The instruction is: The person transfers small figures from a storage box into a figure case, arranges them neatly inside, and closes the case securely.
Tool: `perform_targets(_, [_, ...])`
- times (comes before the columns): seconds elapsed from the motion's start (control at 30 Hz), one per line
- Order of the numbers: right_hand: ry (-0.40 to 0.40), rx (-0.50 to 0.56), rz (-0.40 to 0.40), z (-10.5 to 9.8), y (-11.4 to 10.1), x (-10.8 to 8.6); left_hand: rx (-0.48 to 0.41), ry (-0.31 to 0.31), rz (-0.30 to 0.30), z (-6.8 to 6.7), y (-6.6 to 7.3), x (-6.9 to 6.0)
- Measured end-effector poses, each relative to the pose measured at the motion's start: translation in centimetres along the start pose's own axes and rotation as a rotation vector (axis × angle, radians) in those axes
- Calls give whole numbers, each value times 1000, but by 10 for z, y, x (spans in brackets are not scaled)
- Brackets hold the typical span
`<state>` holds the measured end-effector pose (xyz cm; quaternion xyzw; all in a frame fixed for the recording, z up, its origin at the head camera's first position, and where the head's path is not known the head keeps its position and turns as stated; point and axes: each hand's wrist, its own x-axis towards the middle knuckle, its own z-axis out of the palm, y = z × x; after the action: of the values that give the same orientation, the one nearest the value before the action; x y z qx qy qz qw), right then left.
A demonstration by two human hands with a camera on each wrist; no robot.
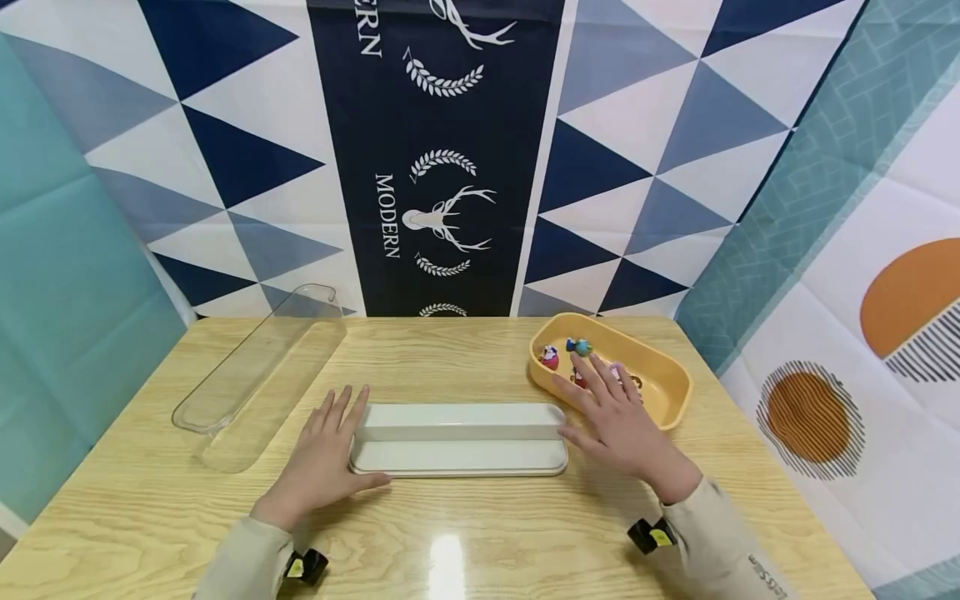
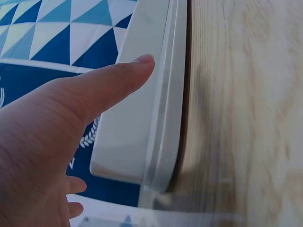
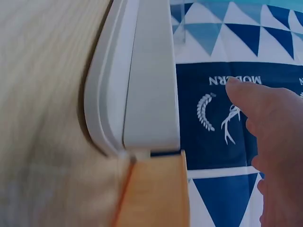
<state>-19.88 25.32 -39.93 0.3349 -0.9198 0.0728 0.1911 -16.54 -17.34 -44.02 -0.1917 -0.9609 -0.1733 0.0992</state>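
Note:
A long white stepped stand point(image 1: 459, 457) with rounded corners lies on the table in front of me, its raised step at the back. My left hand point(image 1: 324, 458) is at its left end, fingers straight and thumb along the front corner; whether it touches cannot be told. In the left wrist view the thumb point(image 2: 118, 78) appears over the stand point(image 2: 128, 137). Near the right end, my right hand point(image 1: 618, 421) is spread with straight fingers, partly covering a yellow tray point(image 1: 671, 392) from above. Several small colourful figurines point(image 1: 550, 357) lie in that tray, some hidden by the fingers.
A clear plastic cover point(image 1: 258, 379), long with rounded ends, lies at an angle on the left of the wooden table point(image 1: 375, 542). Patterned cloth point(image 1: 442, 150) hangs behind the table's back edge, with more cloth on both sides.

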Motion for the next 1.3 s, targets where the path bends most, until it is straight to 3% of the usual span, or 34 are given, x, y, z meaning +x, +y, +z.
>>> perform_targets(0.13, [-26, -27, -17, -11, 13, 6, -56, 3, -1, 1, -8, -2])
perform_targets(0.37, [-54, -67, -106, -29, 39, 22, -313, -80, -62, 5, -18, -7])
perform_targets(0.57, [-62, -112, -213, -39, 64, 36, -405, -94, -56, 10, -24, -8])
perform_targets(0.73, [-120, -153, -266, -44, 83, 50, -489, -98, -51, 13, -29, -8])
perform_targets(1.0, [-285, -198, -244, -39, 115, 70, -553, -64, -49, 19, -34, -4])
perform_targets(1.3, [-369, -218, -259, -17, 126, 82, -652, -52, -51, 22, -36, -4])
